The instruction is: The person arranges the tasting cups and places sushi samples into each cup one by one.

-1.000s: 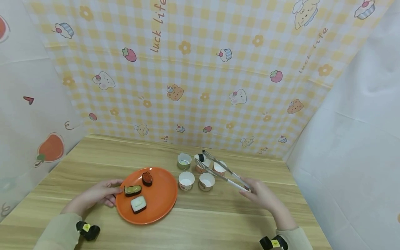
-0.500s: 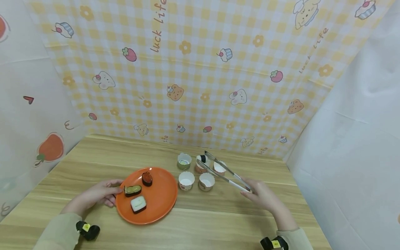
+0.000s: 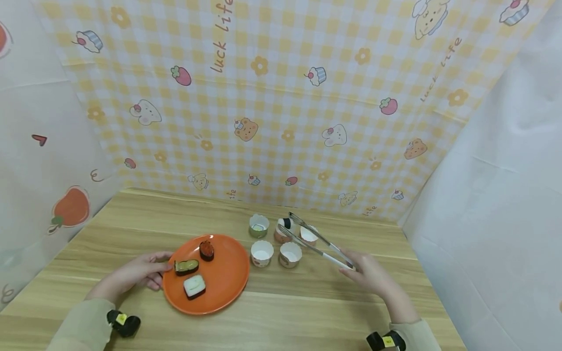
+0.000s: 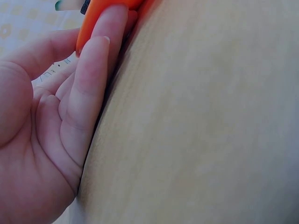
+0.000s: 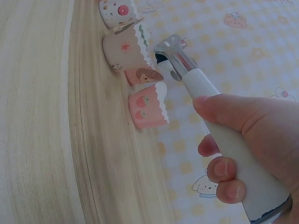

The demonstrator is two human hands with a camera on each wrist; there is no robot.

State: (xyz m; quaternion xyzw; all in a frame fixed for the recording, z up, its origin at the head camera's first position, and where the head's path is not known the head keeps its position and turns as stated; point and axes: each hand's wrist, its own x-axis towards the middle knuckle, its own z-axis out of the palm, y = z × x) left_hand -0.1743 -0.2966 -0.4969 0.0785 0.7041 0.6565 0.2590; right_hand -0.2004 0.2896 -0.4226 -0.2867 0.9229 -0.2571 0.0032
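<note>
My left hand point(image 3: 136, 274) holds the left rim of an orange plate point(image 3: 226, 282), thumb over the edge and fingers below, as the left wrist view shows. Three sushi pieces lie on the plate: one topped with red roe point(image 3: 207, 250), one green-topped point(image 3: 186, 266), one white-topped point(image 3: 194, 286). In my right hand point(image 3: 366, 273) are metal tongs point(image 5: 233, 144) with white handles, gripped with curled fingers. Between the spread tong tips appears a white sushi piece with a black band point(image 3: 284, 224). In the head view it overlaps the back middle paper cup point(image 3: 282, 237).
Around that cup stand a green paper cup point(image 3: 258, 231), a pink strawberry cup point(image 5: 148, 108) and two front cups, the left one point(image 3: 261, 256) and the right one point(image 3: 290, 257). A yellow checked cloth point(image 3: 281, 156) hangs behind the wooden table point(image 3: 281, 321).
The tongs and the black-banded sushi piece have shifted slightly right and down in the head view. My left hand and the plate stay where they were.
</note>
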